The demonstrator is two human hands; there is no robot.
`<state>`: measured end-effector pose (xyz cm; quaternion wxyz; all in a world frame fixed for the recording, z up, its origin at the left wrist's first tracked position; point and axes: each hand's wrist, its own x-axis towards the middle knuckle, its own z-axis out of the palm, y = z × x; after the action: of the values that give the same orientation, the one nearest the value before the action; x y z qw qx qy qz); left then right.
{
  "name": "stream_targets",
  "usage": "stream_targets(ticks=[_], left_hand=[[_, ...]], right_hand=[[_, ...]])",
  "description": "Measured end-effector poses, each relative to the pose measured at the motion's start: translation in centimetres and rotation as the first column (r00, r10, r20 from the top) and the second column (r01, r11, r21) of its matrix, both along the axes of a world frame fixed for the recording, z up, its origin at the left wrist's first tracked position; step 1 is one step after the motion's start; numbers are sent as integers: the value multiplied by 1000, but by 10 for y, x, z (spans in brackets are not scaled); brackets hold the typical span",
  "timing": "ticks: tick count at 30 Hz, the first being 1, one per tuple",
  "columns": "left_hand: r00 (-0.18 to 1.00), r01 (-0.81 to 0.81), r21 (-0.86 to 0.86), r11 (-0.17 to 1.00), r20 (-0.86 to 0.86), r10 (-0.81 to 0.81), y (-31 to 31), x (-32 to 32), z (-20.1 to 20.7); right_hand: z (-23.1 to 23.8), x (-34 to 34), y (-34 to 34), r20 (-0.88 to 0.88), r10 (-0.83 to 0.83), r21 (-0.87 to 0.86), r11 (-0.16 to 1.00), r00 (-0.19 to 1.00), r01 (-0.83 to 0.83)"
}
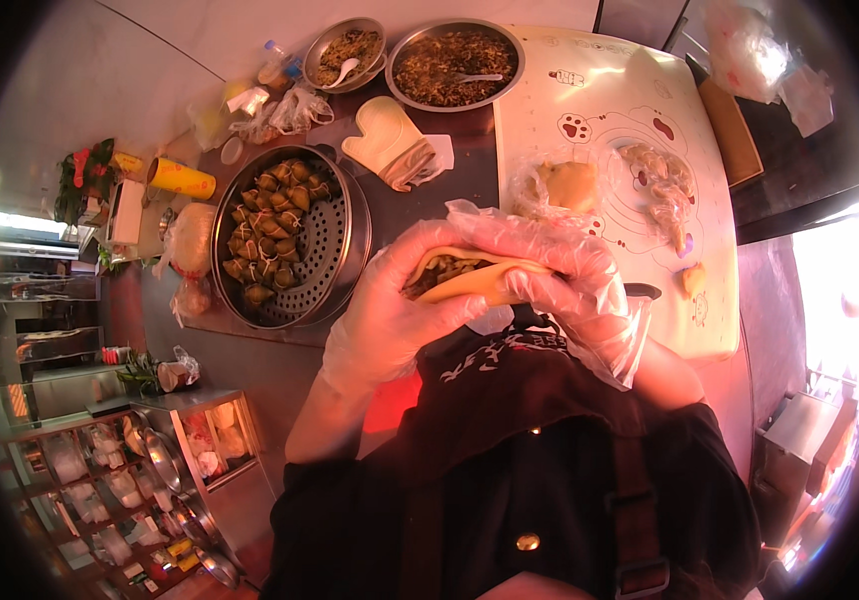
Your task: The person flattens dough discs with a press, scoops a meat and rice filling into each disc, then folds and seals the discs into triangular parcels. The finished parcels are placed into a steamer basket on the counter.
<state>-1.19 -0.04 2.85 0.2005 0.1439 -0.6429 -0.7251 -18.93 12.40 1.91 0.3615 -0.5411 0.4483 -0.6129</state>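
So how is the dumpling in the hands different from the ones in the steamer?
The dumpling in the gloved left hand and right hand is open, with dark filling showing; those in the steamer are folded shut. It is pale yellow; they look darker brown. It is one, held up; they are many, packed on the steamer's holed tray. Whether they are the same kind is unclear.

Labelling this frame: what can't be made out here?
Head view only:
- Filled dough wrapper: its underside and far edge, covered by the gloved left hand and right hand.
- Steamer tray: dumpling count, too small and packed.
- Dough pieces on the mat: blurred under plastic film.
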Motion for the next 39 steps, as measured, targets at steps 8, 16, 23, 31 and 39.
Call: stream_targets(ticks=[8,16,23,31,39], left_hand=[[990,-137,-500,855,-106,97,1,-10,4],[984,-180,-481,858,-73,165,5,-17,3],[971,-75,91,993,-219,93,10,-23,5],[890,-307,-219,926,-411,198,10,-11,-22],[847,-527,-526,668,-392,359,12,-3,-22]], right_hand=[[1,14,12,438,-91,205,979,894,-1],[2,14,12,279,-143,182,979,950,94],[12,20,14,540,-175,264,964,823,32],[1,25,10,620,-276,235,958,734,162],[4,30,8,523,-337,333,926,783,177]])
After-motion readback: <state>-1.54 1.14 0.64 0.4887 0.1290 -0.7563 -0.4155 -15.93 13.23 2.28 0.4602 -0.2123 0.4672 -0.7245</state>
